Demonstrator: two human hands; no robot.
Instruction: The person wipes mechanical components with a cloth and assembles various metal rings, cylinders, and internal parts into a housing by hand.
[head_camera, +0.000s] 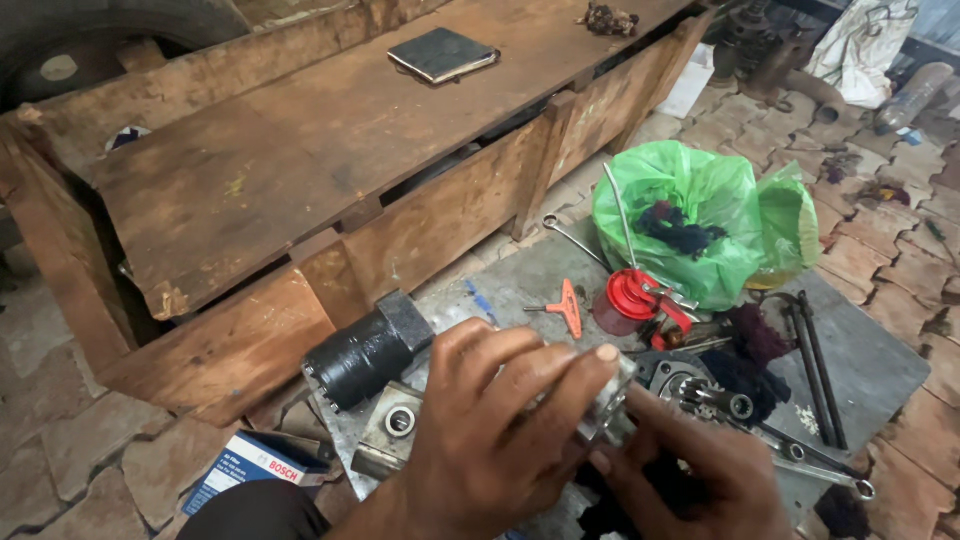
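Both hands are gripping one small silvery metal part (608, 405) low in my view, above the grey metal sheet (860, 370). I am curling my left hand (490, 435) over it from above, fingers closed round its top, while my right hand (690, 470) is pinching it from below. A black cylindrical housing (368, 350) is lying just left of my left hand, a red oil can (632, 297) is standing beyond, before a green plastic bag (700, 215). Spanners (815, 460) are lying right of the part.
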